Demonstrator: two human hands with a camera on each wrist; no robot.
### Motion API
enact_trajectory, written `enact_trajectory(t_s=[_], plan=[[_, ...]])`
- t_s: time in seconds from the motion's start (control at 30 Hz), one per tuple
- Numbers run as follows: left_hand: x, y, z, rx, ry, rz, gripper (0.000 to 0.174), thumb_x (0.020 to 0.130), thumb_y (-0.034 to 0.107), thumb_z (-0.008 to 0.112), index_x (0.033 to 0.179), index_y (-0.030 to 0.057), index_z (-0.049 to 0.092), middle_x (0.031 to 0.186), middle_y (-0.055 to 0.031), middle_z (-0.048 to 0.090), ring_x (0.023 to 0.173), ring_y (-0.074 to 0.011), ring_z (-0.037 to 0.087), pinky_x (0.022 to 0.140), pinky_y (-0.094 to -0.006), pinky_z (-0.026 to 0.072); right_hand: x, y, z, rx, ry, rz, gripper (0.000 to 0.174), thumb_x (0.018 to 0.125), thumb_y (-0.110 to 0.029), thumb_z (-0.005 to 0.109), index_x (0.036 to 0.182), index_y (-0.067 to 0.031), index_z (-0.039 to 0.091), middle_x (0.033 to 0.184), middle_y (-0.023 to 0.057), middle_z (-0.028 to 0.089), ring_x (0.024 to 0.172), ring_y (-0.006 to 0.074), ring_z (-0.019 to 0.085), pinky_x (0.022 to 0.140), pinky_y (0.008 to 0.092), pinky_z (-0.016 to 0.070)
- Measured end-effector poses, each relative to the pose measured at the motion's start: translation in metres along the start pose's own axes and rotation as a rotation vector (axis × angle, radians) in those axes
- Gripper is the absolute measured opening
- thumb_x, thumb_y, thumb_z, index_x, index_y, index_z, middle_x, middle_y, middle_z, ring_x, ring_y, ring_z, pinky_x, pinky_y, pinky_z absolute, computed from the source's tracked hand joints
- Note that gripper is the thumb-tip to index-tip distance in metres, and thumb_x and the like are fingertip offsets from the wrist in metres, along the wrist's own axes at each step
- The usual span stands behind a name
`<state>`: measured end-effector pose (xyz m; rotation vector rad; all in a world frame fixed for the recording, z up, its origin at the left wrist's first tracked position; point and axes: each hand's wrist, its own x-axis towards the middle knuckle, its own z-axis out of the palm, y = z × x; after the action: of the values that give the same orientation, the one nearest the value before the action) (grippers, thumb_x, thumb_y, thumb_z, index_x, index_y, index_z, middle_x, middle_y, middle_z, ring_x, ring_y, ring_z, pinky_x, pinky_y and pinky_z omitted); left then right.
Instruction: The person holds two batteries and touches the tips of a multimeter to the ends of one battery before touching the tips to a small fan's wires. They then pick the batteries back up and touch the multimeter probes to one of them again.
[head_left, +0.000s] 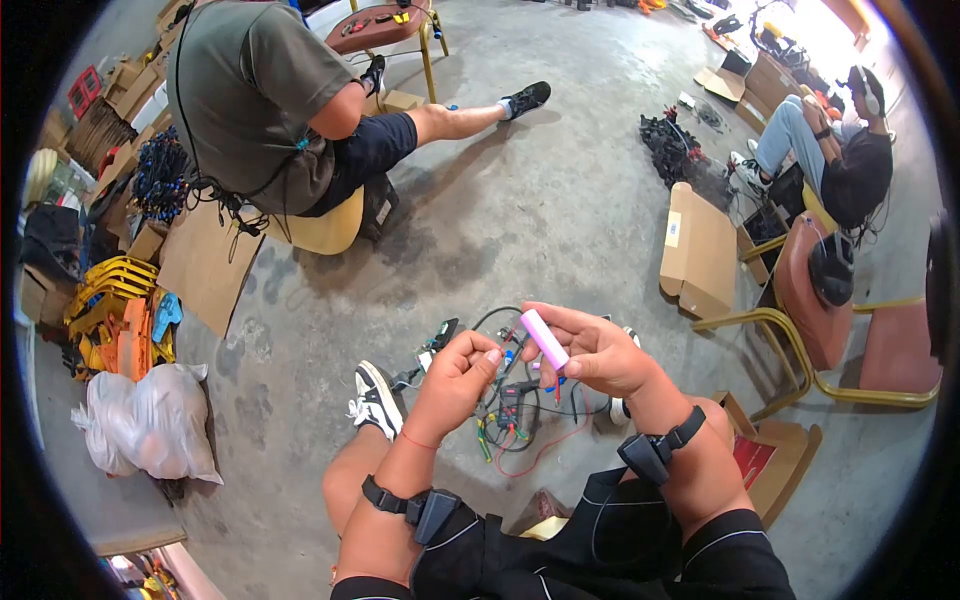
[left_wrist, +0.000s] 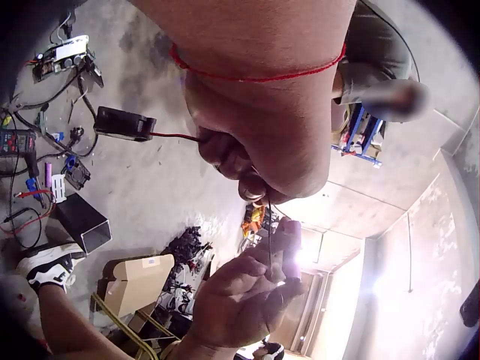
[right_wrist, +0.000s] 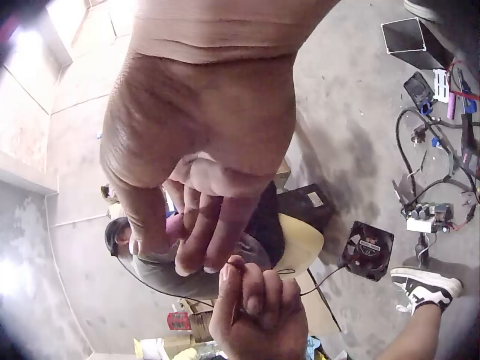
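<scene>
A seated person's right hand curls its fingers round a pink battery, tilted toward 11 o'clock, leaving its top end bare. At its 9 o'clock the left hand pinches a thin wire, seemingly poised for contact.

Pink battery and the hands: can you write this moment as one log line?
right grip: holds pink battery | left grip: pinches thin wire | floor: multimeter
</scene>
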<state>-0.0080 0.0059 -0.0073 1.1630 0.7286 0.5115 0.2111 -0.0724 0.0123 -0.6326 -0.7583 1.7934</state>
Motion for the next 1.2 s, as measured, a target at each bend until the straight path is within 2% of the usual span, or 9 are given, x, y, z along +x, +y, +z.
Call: enact_trajectory(t_s=[0.3,0.4,0.5,0.57,0.7,0.77,0.9,1.1,1.2], plan=[[0.0,-0.001,0.0,0.008,-0.029,0.005,0.009,0.096,0.014,0.055,0.097,0.0051,0.055,0.07,0.0053,0.051,0.062,-0.0023,0.043,0.056,-0.0198,0.0355,-0.001,0.001,-0.001,0.021,0.008,0.014,0.081,0.076,-0.01,0.076,0.143,0.0009,0.033,0.12,0.0187,0.056,0.098,0.0208,0.061,0.085,0.0321,0.0513],[-0.001,-0.001,0.001,-0.029,-0.029,-0.01,0.01,0.096,0.013,0.055,0.098,0.0036,0.055,0.067,0.0033,0.049,0.06,-0.0047,0.043,0.055,-0.0207,0.0343,0.0,0.003,0.001,0.014,0.068,-0.011,0.078,0.075,-0.011,0.078,0.14,0.0025,0.036,0.121,0.0177,0.055,0.1,0.0209,0.061,0.084,0.0317,0.0517],[0.001,-0.002,0.003,-0.059,-0.045,-0.007,0.011,0.096,0.014,0.055,0.102,0.0039,0.055,0.069,0.0037,0.049,0.061,-0.0046,0.042,0.054,-0.0208,0.0337,0.004,0.007,-0.001,-0.009,0.143,-0.035,0.084,0.069,-0.021,0.084,0.137,0.002,0.039,0.115,0.0139,0.059,0.099,0.0216,0.06,0.083,0.0347,0.0507],[-0.001,0.002,0.008,-0.168,-0.01,-0.03,0.017,0.096,0.013,0.055,0.11,0.0045,0.055,0.074,0.0027,0.049,0.062,-0.0046,0.041,0.054,-0.0202,0.0328,0.007,0.011,-0.003,-0.053,0.22,-0.108,0.083,0.07,-0.025,0.084,0.136,0.0013,0.041,0.119,0.0115,0.057,0.11,0.0209,0.056,0.089,0.0346,0.0485],[-0.003,0.008,0.017,-0.171,0.019,0.071,0.024,0.095,0.017,0.059,0.115,0.0054,0.055,0.078,0.0012,0.049,0.062,-0.0052,0.041,0.055,-0.0196,0.0341,0.008,0.013,-0.005,-0.099,0.307,-0.103,0.074,0.075,-0.023,0.082,0.133,0.0023,0.043,0.124,0.0097,0.053,0.116,0.0187,0.051,0.099,0.0329,0.0402],[-0.003,0.005,0.011,-0.101,-0.087,0.024,0.023,0.093,0.019,0.062,0.111,0.0049,0.059,0.083,-0.0008,0.052,0.064,-0.0063,0.046,0.056,-0.0197,0.0371,0.011,0.018,-0.009,-0.115,0.361,-0.085,0.069,0.078,-0.023,0.08,0.131,0.0028,0.045,0.123,0.0098,0.054,0.115,0.0185,0.051,0.099,0.0324,0.0405],[-0.003,-0.001,0.009,0.023,-0.118,0.051,0.019,0.093,0.02,0.063,0.104,0.004,0.062,0.085,-0.0019,0.056,0.067,-0.0079,0.051,0.057,-0.0207,0.0407,0.013,0.02,-0.009,-0.132,0.361,-0.116,0.065,0.08,-0.022,0.078,0.13,0.0027,0.045,0.124,0.0106,0.054,0.115,0.0195,0.052,0.099,0.0329,0.0413],[-0.002,-0.009,0.011,-0.093,-0.1,0.083,0.013,0.095,0.016,0.059,0.097,0.0028,0.061,0.087,-0.0048,0.061,0.072,-0.0123,0.058,0.063,-0.0261,0.0473,0.016,0.025,-0.006,-0.008,0.327,-0.154,0.063,0.079,-0.017,0.078,0.128,0.0022,0.044,0.124,0.0135,0.055,0.116,0.0237,0.054,0.1,0.0355,0.0428],[-0.003,-0.004,0.016,-0.267,-0.015,0.078,0.012,0.096,0.015,0.057,0.096,0.0032,0.06,0.088,-0.0067,0.064,0.075,-0.015,0.061,0.067,-0.0285,0.0499,0.018,0.026,-0.004,0.027,0.319,-0.163,0.065,0.078,-0.016,0.079,0.129,0.002,0.044,0.124,0.0137,0.055,0.115,0.0243,0.055,0.099,0.036,0.0437]])
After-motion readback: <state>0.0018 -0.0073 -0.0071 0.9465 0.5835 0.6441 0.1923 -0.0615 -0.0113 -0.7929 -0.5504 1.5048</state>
